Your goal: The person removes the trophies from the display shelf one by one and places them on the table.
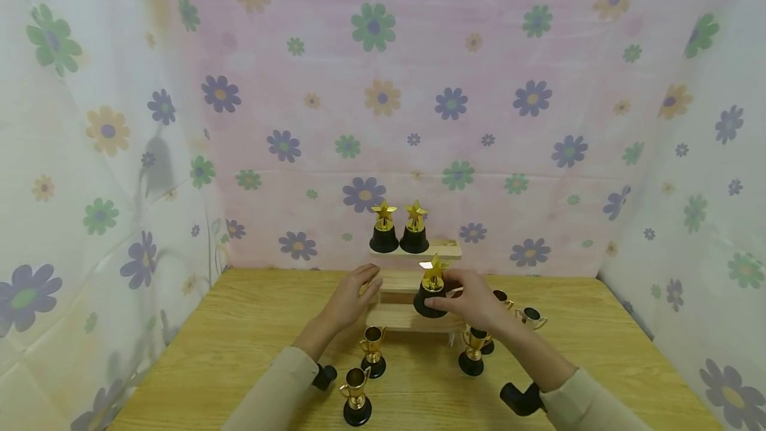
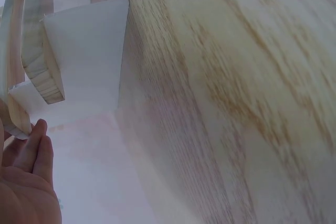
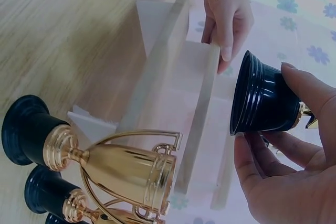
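Observation:
My right hand point(image 1: 473, 298) holds a star trophy point(image 1: 433, 285) by its black base, thumb on one side and fingers on the other. The trophy has a gold star on top and hangs in front of a stepped wooden stand point(image 1: 401, 316). With fingers mostly straight, my left hand point(image 1: 350, 298) touches the left end of a middle board point(image 2: 17, 119) of the stand. Two more star trophies, a left one point(image 1: 384, 228) and a right one point(image 1: 415, 228), stand side by side on the top step. Bare board shows to their right.
Two gold cup trophies, a nearer one point(image 1: 356, 398) and a farther one point(image 1: 374, 351), stand at the front left of the wooden table point(image 1: 257, 324). Several more, including a handled cup point(image 3: 126, 169), stand on the right. A flowered cloth point(image 1: 407, 118) hangs behind.

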Available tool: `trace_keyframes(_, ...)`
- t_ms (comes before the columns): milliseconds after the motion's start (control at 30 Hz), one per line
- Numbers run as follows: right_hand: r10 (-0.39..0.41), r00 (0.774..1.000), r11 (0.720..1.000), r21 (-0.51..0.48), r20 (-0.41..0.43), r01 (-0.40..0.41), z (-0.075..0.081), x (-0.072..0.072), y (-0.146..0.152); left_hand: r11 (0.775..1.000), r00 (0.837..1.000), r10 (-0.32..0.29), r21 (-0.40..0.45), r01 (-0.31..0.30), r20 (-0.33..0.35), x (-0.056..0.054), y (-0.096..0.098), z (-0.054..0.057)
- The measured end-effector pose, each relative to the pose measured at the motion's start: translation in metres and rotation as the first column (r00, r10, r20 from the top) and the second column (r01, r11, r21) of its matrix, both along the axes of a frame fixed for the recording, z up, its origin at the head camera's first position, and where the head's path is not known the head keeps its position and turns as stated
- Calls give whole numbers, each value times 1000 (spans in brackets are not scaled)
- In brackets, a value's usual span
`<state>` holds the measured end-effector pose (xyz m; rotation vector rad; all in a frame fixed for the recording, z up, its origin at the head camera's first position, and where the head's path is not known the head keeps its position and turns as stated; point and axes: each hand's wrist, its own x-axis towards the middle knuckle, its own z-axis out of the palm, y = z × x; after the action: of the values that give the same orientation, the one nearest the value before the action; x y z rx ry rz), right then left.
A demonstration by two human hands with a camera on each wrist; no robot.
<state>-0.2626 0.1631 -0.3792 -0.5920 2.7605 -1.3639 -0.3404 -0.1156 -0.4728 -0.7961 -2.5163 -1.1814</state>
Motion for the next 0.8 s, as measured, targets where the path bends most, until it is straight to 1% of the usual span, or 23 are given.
trace_keyframes(200, 13, 1000, 1000, -23, 26, -13, -1, 3, -2, 1000, 1000, -1, -6, 1, -6, -1, 0, 1)
trace_keyframes(300, 6, 999, 1000, -26, 45, -5, -2, 4, -3, 1000, 1000, -2, -8, 2, -16, -2, -1, 1)
trace_keyframes(467, 10, 999, 999, -31, 43, -8, -4, 6, -4, 1000, 1000, -6, -13, 6, -19, -3, -1, 1)
trace_keyframes(800, -27, 996, 998, -45, 83, 31, -7, 11, -8, 1000, 1000, 0, -23, -1, -28, -2, 0, 1)
